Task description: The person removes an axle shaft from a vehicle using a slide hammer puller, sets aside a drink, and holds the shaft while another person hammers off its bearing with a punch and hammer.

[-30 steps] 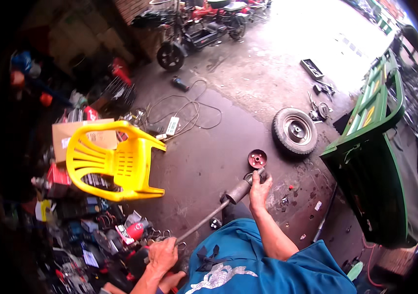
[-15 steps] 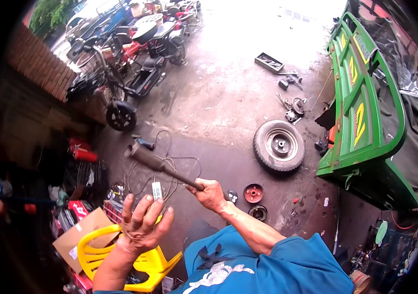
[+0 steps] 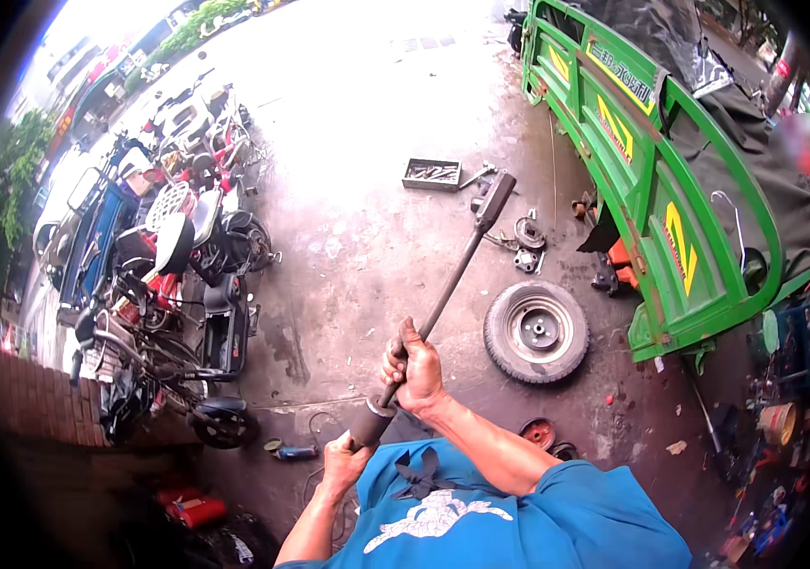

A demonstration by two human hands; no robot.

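- Just beyond the blue shirt (image 3: 557, 517), the right grip (image 3: 414, 379) is clamped around a long metal rod tool (image 3: 448, 289), and the left grip (image 3: 343, 462) is wrapped about the dark cylinder (image 3: 371, 424) at its near end.
- The tool slants from near left to far right, its thicker block (image 3: 495, 201) at the far end; both hands probably share its weight.
- Near right, a red drum (image 3: 538, 433) sits beside a dark round part (image 3: 564, 451), presumably to stay within reach.
- Farther, the wheel (image 3: 538, 332) lies flat on the floor (image 3: 348, 303), likely so it cannot roll.
- Beyond it are loose metal parts (image 3: 526, 237) and a tray (image 3: 432, 185), seemingly for keeping small metal pieces together.
- To the left lies a blue power tool (image 3: 296, 453); farther left, parked scooters (image 3: 225, 322) stand close together, perhaps to save room.
- Far right stands a green cargo bed (image 3: 647, 180).
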